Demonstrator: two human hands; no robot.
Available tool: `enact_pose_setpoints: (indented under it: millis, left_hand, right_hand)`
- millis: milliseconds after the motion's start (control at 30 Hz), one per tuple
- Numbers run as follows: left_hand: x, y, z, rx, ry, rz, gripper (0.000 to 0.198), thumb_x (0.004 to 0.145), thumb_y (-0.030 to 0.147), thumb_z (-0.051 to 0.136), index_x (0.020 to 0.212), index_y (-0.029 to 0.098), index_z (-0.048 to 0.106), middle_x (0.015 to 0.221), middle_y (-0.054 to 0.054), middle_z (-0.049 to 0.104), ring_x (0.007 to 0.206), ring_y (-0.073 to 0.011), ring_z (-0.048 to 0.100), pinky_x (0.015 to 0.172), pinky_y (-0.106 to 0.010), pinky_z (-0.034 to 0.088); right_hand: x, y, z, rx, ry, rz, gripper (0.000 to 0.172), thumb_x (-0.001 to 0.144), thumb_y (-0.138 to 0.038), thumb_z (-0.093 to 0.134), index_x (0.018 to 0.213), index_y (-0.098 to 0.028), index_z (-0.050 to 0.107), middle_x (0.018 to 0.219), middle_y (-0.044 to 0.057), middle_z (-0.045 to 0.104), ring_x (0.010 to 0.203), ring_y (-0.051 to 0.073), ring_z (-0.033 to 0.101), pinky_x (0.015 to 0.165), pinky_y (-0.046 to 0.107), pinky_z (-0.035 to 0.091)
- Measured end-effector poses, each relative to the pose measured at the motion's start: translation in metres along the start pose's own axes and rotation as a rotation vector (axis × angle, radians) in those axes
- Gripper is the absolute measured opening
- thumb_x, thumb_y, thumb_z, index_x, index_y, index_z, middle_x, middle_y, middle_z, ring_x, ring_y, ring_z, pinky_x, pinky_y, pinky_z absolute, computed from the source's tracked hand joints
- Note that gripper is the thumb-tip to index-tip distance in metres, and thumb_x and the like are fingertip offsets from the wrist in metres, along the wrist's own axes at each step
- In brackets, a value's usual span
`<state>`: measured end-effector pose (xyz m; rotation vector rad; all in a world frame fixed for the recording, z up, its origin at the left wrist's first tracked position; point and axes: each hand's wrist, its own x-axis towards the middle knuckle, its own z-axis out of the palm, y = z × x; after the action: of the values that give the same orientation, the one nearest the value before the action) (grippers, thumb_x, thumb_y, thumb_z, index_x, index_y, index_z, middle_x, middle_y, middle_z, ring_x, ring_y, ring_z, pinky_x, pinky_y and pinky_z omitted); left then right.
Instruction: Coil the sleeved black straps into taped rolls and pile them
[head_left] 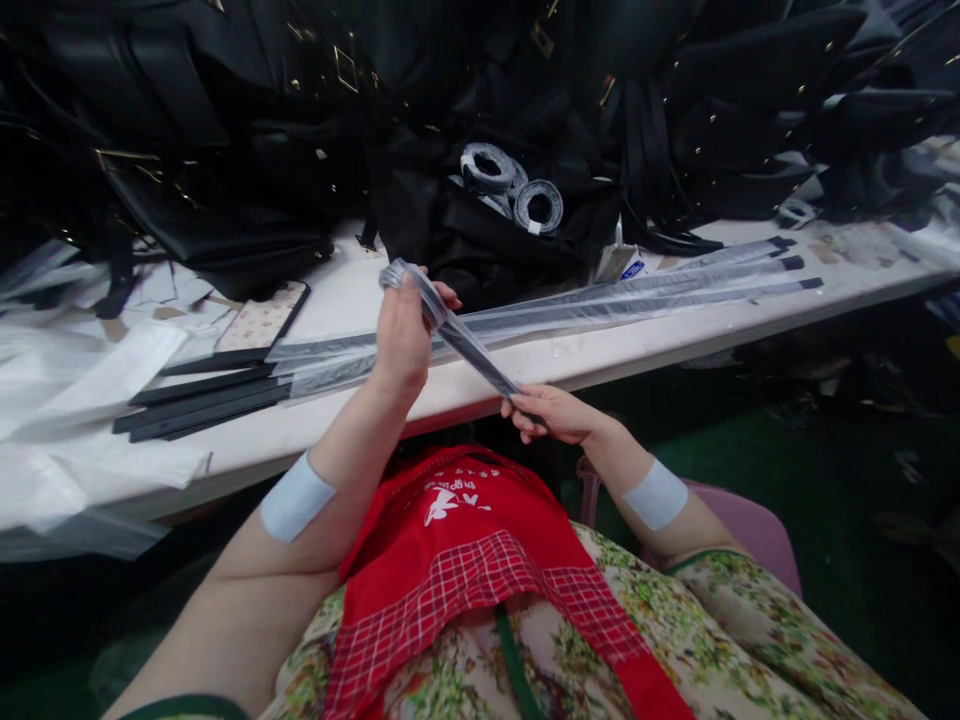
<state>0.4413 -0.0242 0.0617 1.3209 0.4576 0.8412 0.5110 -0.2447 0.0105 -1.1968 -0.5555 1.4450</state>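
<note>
Film-wrapped dark strap (478, 347), coiled end pinched in left fingers (407, 302), lower stretch pinched between right fingers (532, 402).

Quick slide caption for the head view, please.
Left hand holds the coiled end of a plastic-wrapped dark strap, right hand its straight stretch; similar coils rest on black material beyond.

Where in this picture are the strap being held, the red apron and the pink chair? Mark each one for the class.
Strap (478, 352): head view, middle of its straight stretch.
Red apron (499, 530): head view, plain cloth above the checked band.
Pink chair (754, 522): head view, the backrest.
</note>
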Motion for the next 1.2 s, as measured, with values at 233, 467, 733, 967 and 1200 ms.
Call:
enact_pose_setpoints:
  millis: [233,467,733,967,1200]
  left_hand:
    - [-0.042,-0.015,-0.013,1.203,-0.694,0.294,0.043,0.087,0.050,0.051,0.094,0.009,0.062,0.089,-0.021,0.068,0.087,-0.0343,0.066,0.079,-0.043,0.049]
    - [-0.055,0.023,-0.007,0.826,-0.941,-0.187,0.060,0.095,0.057,0.028,0.063,0.018,0.060,0.054,-0.004,0.058,0.048,-0.0162,0.052,0.052,-0.027,0.039]
    - [-0.044,0.023,-0.011,-0.328,-0.805,-0.955,0.072,0.095,0.062,0.023,0.064,0.012,0.064,0.029,0.007,0.030,0.025,-0.0073,0.029,0.045,-0.022,0.044]
    - [-0.051,0.007,0.009,-0.684,-0.445,-0.937,0.072,0.098,0.058,0.021,0.066,0.011,0.064,0.033,0.006,0.034,0.032,-0.0085,0.041,0.048,-0.020,0.046]
    - [-0.056,-0.007,-0.011,-0.024,-0.343,-0.397,0.047,0.076,0.059,0.066,0.095,0.016,0.068,0.085,-0.005,0.072,0.077,-0.0181,0.065,0.077,-0.031,0.052]
  right_hand:
    - [-0.016,-0.035,0.012,0.118,0.122,-0.208,0.029,0.090,-0.043,0.059,0.082,-0.015,0.060,0.045,-0.012,0.032,0.037,0.004,0.021,0.046,0.020,0.043]
    - [-0.008,-0.036,-0.021,-0.606,0.304,-0.257,0.029,0.088,-0.046,0.058,0.085,-0.017,0.062,0.066,-0.001,0.058,0.058,0.012,0.051,0.057,0.024,0.042]
    - [0.014,-0.006,0.017,-0.701,0.430,-0.455,0.054,0.099,-0.058,0.026,0.076,-0.020,0.057,0.059,0.000,0.051,0.055,0.014,0.047,0.055,0.028,0.040]
    - [0.040,0.014,0.058,-0.368,0.546,-0.577,0.054,0.096,-0.063,0.028,0.118,-0.020,0.054,0.093,0.008,0.066,0.076,0.021,0.063,0.064,0.031,0.052]
    - [0.010,-0.027,0.025,-0.935,0.241,-0.269,0.040,0.093,-0.054,0.049,0.104,-0.017,0.062,0.092,0.009,0.069,0.087,0.025,0.064,0.081,0.036,0.048]
